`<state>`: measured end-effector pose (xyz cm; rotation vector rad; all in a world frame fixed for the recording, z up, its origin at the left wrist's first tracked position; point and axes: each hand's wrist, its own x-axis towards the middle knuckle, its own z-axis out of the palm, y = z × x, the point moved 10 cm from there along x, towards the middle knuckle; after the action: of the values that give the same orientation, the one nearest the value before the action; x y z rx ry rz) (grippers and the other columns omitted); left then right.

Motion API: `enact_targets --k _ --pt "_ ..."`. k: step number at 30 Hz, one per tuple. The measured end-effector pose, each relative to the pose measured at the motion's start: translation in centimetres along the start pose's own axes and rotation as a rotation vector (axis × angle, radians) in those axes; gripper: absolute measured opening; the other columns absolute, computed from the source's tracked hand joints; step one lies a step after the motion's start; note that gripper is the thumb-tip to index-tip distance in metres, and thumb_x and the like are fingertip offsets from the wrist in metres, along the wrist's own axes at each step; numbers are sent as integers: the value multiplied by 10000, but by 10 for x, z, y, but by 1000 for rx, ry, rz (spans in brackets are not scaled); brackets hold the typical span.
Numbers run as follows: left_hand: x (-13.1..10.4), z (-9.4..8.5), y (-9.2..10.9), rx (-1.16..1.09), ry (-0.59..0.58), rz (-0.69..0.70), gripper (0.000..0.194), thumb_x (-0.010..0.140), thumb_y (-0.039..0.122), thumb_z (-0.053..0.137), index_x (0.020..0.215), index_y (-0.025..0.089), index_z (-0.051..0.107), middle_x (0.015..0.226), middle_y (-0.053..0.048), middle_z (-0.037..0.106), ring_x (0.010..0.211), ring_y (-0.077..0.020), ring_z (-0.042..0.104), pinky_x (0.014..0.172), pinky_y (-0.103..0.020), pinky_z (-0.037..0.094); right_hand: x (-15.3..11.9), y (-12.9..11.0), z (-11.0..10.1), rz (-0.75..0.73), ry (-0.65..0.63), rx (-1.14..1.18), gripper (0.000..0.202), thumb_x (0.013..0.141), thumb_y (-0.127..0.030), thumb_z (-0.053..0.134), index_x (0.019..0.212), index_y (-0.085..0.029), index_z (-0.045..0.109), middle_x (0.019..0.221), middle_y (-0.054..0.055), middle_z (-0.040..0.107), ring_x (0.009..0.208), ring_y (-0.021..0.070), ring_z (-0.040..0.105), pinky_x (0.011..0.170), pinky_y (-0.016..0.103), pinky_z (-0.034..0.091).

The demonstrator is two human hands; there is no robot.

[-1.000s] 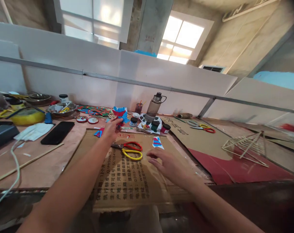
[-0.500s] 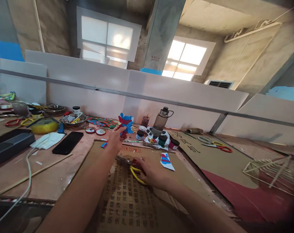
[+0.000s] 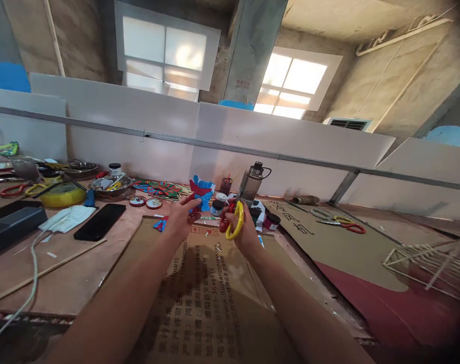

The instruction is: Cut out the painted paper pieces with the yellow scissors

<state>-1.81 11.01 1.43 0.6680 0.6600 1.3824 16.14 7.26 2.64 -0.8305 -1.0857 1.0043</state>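
Over brown printed cardboard, the left hand pinches blue-and-red painted paper, best held clear of apparently upturned red-and-yellow-handled scissors the right hand grips.

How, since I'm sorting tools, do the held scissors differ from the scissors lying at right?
The held scissors are raised in the right grip; the lying scissors rest on cardboard. The grip partly covers the held scissors' handles; the lying scissors' handles are uncovered. Both have red and yellow handles.
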Motion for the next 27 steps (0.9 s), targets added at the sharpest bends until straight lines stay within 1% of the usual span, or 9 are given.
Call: enact_targets --k 3,6,9,12,16,19,22,24,27 --pt "0 2 -7 85 -31 -25 454 487 173 984 831 183 687 741 8 706 598 -106 615 568 -239 472 13 0 3 -7 83 145 571 676 -427 880 1066 -286 487 775 -91 631 553 86 556 473 179 453" --pt "1 5 -14 197 -66 -31 435 479 186 986 825 167 721 710 -7 702 560 -100 577 541 -236 419 18 8 -1 33 103 157 656 639 -510 933 1053 -284 477 726 -108 627 529 83 566 454 176 474" --pt "0 10 -18 321 -121 -21 403 505 206 977 839 163 756 677 -10 693 510 -92 520 507 -243 358 17 13 -11 52 95 108 689 612 -516 952 1053 -283 478 628 -137 567 457 90 526 396 186 454" --pt "-3 13 -20 382 -152 -13 387 513 206 978 832 168 763 695 -14 705 516 -92 519 504 -242 349 14 11 -13 20 37 48 634 647 -481 939 1042 -277 487 571 -143 541 390 93 474 350 202 417" --pt "-3 10 -19 297 -124 -20 376 536 210 982 834 157 758 735 -23 717 558 -97 566 510 -235 383 9 2 -11 -47 30 56 573 683 -438 911 1062 -272 514 556 -144 526 372 91 453 343 206 396" --pt "-1 4 -19 123 -28 -31 281 631 177 929 828 161 729 811 -25 746 587 -94 599 553 -232 472 5 -2 -13 -79 78 91 576 698 -407 903 1108 -277 519 621 -137 549 399 79 469 367 202 414" --pt "-4 -1 -29 -64 91 -108 207 751 201 868 793 181 666 745 -12 717 594 -111 626 586 -248 536 2 -4 -20 -118 158 120 572 695 -391 916 1078 -276 507 700 -124 573 421 60 481 382 193 423" --pt "-10 5 -39 -112 83 -183 235 794 255 866 785 190 641 709 -16 699 607 -128 650 598 -258 560 1 -5 -24 -149 202 123 566 695 -401 923 1052 -275 502 721 -120 578 420 55 482 376 193 422" --pt "-19 17 -48 -74 6 -229 276 744 246 922 798 178 659 720 -18 710 620 -126 666 610 -253 575 -1 -7 -26 -184 217 117 561 716 -435 921 1055 -279 503 711 -121 560 420 61 492 379 198 430"
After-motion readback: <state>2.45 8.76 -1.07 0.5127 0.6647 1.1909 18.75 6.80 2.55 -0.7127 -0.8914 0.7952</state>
